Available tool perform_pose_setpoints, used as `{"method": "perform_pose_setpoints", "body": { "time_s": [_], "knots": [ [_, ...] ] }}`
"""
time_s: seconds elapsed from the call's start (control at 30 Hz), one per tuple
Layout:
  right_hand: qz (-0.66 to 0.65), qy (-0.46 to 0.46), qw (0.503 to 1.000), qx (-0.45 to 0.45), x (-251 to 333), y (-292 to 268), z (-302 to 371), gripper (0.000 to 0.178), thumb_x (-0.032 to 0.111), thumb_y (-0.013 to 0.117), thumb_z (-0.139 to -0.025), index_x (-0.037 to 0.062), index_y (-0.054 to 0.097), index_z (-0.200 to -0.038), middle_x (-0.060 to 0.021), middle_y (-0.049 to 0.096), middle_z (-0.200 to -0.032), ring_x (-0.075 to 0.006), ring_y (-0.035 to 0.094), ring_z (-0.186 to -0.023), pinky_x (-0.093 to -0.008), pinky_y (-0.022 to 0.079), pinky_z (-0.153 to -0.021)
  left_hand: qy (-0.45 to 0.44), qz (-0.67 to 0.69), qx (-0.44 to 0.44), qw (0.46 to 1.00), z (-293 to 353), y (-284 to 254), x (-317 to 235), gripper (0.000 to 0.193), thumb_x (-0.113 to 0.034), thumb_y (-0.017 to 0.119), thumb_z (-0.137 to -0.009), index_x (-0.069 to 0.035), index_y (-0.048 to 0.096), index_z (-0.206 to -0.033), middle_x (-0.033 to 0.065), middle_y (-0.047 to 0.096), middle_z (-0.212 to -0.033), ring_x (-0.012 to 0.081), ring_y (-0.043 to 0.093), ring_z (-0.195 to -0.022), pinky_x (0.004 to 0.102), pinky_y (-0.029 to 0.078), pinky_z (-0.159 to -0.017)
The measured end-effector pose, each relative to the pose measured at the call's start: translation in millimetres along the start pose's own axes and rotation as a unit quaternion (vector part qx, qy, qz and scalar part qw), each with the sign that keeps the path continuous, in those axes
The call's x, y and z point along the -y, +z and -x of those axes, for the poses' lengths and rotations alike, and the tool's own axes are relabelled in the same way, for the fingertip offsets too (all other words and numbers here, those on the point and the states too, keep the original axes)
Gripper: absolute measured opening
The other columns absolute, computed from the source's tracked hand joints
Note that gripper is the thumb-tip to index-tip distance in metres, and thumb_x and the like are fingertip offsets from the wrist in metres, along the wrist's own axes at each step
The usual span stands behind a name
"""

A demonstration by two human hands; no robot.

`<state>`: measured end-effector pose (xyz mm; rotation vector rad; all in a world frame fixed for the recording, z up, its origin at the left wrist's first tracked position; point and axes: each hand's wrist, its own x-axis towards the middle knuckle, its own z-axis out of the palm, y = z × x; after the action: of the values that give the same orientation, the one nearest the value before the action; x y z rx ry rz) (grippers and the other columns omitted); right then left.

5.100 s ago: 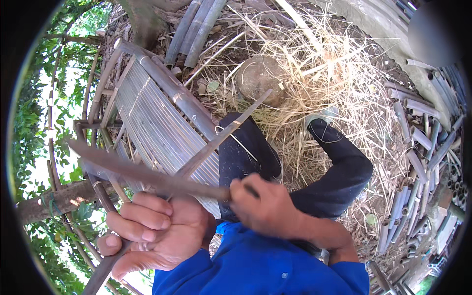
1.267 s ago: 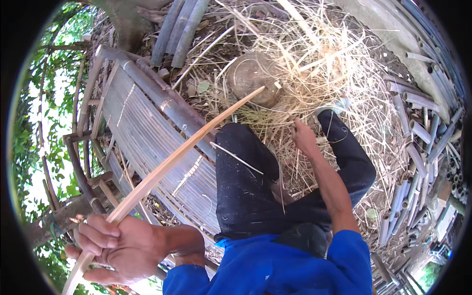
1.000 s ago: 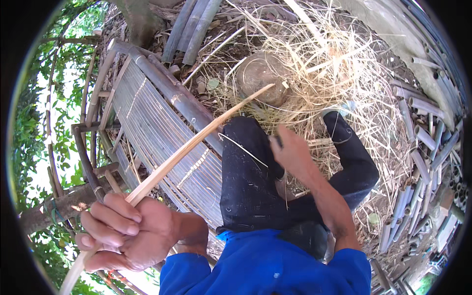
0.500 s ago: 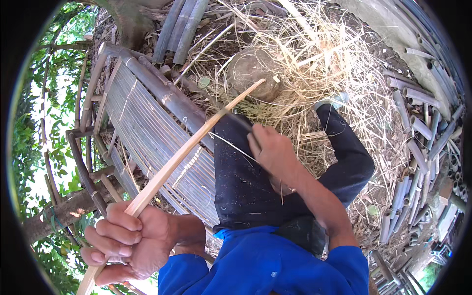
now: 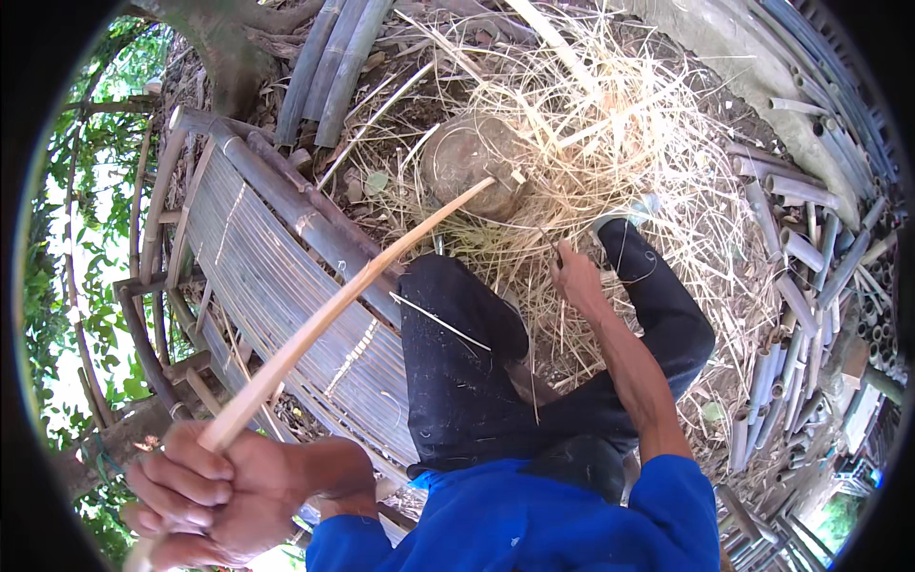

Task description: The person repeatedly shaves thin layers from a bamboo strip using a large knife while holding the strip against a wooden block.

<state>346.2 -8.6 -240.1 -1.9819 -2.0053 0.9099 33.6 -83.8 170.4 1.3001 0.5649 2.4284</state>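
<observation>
My left hand (image 5: 205, 491) is wrapped round the lower part of a long, pale bamboo strip (image 5: 348, 296). The strip slants up and away to the right, narrowing to a thin tip just in front of a round wooden block (image 5: 462, 157). Over the straw, to the right of that tip, my right hand (image 5: 577, 276) is closed on what looks like a knife, its thin dark blade hardly showing against the litter. It is apart from the strip. A thin pale sliver (image 5: 438, 319) lies across my left trouser leg (image 5: 457, 372).
A slatted bamboo bench (image 5: 286, 257) stands at my left. Shavings (image 5: 620, 124) cover the ground ahead, round my right foot. Bamboo poles (image 5: 334, 67) lie at the far left, and many cut bamboo tubes (image 5: 801, 248) are stacked on the right. A tree trunk (image 5: 229, 67) rises behind the bench.
My right hand has moved away from the strip, outward and to the right over the straw. My left hand, still gripping the strip, has shifted slightly left and down; the strip's tip has dropped a little.
</observation>
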Motion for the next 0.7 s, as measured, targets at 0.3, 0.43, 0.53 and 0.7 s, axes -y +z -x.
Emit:
{"method": "perform_pose_setpoints", "body": {
  "time_s": [0.3,0.43,0.53,0.7],
  "knots": [
    [-0.173,0.007,0.957,-0.231,90,-138,81,0.027,0.027,0.074,-0.087,0.0068,0.065,-0.103,-0.0162,0.071,-0.08,-0.0342,0.07,-0.075,-0.0427,0.053,-0.07,-0.214,-0.274,0.238,0.907,38,26,136,0.049,-0.017,0.049,-0.107,-0.001,0.03,-0.149,0.0105,0.066,-0.102,0.0179,0.062,-0.097,0.0396,0.048,-0.093],
    [-0.198,0.012,0.944,-0.264,99,-180,144,0.028,0.027,0.077,-0.087,0.0024,0.066,-0.093,-0.0122,0.067,-0.072,-0.022,0.063,-0.064,-0.0353,0.051,-0.065,-0.216,-0.309,0.246,0.893,40,12,124,0.039,-0.014,0.047,-0.107,-0.006,0.043,-0.145,0.0078,0.068,-0.091,0.0127,0.064,-0.085,0.0296,0.052,-0.076],
    [-0.196,-0.01,0.936,-0.293,111,-216,177,0.031,0.029,0.076,-0.089,0.0001,0.065,-0.088,-0.0092,0.062,-0.067,-0.0163,0.054,-0.06,-0.0333,0.046,-0.061,-0.135,-0.35,0.185,0.908,-11,29,68,0.033,-0.013,0.049,-0.107,-0.005,0.049,-0.139,0.0045,0.068,-0.088,0.0112,0.063,-0.075,0.0278,0.054,-0.066],
    [-0.249,0.013,0.932,-0.262,128,-251,225,0.036,0.031,0.074,-0.093,0.0003,0.063,-0.08,-0.0035,0.056,-0.062,-0.01,0.048,-0.059,-0.0303,0.042,-0.057,-0.086,-0.317,0.109,0.938,-65,19,-32,0.027,-0.021,0.05,-0.108,-0.007,0.059,-0.13,-0.0035,0.057,-0.072,0.0016,0.048,-0.056,0.0167,0.032,-0.045]
  ]
}}
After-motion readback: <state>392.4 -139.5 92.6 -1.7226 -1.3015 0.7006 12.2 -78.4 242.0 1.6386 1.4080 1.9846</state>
